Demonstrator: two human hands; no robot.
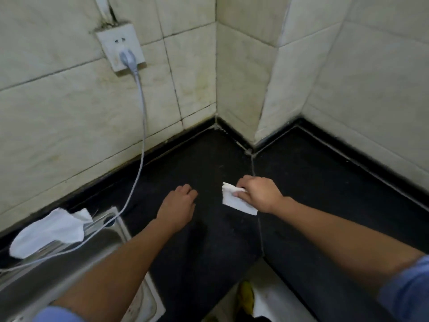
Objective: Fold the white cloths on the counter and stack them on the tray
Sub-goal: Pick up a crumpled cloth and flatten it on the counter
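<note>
My right hand [260, 194] grips a small folded white cloth [234, 202] just above the black counter [313, 182], thumb and fingers pinching its upper edge. To its left, my left hand [180, 206] hovers over the counter with fingers curled downward and holds nothing. A second white cloth [48, 231], unfolded and crumpled, lies draped over the back rim of the steel sink [116, 231] at the far left. No tray shows in this view.
A grey cord [141, 126] runs from a wall socket [120, 46] down across the sink. Tiled walls [243, 84] form a corner behind the counter. The counter's front edge cuts inward at the bottom middle.
</note>
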